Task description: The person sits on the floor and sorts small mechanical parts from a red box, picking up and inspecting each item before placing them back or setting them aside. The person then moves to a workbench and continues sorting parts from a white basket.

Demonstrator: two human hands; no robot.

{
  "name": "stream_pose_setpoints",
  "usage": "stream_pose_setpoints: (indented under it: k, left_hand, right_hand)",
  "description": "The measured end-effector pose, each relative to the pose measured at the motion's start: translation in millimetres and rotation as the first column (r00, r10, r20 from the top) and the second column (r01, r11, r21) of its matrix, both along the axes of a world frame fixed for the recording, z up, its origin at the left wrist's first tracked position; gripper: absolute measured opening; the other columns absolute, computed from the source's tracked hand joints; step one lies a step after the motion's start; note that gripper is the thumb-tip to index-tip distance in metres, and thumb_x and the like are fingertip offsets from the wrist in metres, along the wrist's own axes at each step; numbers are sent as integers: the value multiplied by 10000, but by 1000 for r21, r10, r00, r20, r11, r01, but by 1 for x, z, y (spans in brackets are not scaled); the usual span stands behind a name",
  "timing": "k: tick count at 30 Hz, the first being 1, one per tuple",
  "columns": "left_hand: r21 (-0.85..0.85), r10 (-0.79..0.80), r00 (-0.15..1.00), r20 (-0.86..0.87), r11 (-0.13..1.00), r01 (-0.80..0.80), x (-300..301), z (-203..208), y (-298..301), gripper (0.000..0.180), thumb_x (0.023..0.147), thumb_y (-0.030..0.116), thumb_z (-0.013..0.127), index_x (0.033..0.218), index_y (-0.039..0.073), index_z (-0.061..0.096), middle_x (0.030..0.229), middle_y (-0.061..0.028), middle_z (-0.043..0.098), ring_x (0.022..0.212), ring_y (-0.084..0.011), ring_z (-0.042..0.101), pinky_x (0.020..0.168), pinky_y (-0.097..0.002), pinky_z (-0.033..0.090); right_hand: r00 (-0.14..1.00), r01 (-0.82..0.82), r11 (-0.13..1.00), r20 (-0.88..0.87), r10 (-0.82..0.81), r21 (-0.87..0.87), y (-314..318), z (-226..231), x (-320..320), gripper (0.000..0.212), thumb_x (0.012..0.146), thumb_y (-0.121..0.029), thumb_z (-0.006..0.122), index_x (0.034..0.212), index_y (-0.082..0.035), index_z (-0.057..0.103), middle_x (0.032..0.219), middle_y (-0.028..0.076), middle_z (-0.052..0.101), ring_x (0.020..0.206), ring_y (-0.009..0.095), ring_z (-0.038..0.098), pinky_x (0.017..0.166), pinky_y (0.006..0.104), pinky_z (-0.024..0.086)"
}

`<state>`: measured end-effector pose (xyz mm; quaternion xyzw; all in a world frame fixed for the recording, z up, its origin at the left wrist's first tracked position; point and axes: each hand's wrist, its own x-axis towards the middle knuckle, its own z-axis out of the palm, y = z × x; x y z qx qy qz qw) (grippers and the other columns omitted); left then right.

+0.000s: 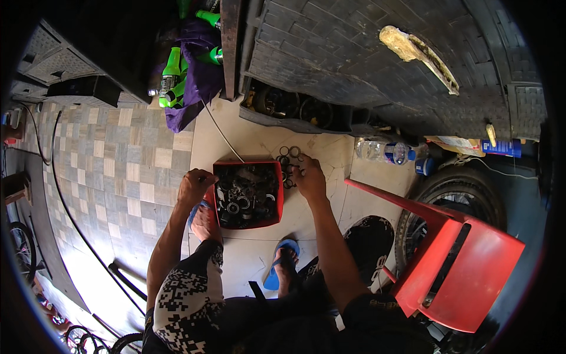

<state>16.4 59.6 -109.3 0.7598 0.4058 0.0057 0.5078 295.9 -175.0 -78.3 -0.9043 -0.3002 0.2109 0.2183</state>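
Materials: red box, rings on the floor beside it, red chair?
Red box: probably plastic, evenly coloured, thin-walled; painted metal possible.
Rings: bright ones likely metal, given their silvery look; dark ones could be rubber or coated metal.
Red chair: likely moulded plastic, smooth; soft highlights, rounded edges.

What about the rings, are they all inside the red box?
No, several rings lie on the floor beside the box, by the right hand.

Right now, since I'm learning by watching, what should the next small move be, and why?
Probably pinch one of the loose rings with the right hand: it is right beside that cluster on the floor, just right of the open red box, while the left hand is at the box's left edge. Whether either hand holds anything is unclear.
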Motion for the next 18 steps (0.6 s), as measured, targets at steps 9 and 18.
stream_pose_setpoints:
  k: [9,18]
  left_hand:
    - [-7,2,999,-42,1000,-2,1,3,0,303,884,300,787,970,10,807,903,-182,757,811,-255,737,730,-375,554]
    - [17,-11,998,-58,1000,12,3,6,2,315,881,327,790,966,24,810,926,-188,758,829,-285,741,744,-392,555]
  right_hand:
    - [836,-478,866,226,499,-145,9,-50,18,718,806,47,712,1454,-231,577,1540,104,471,1391,350,469,1119,473,467]
    - [966,-248,961,50,255,-122,-7,-68,27,382,826,-40,727,1199,-94,666,1233,158,583,1161,378,600,956,464,555]
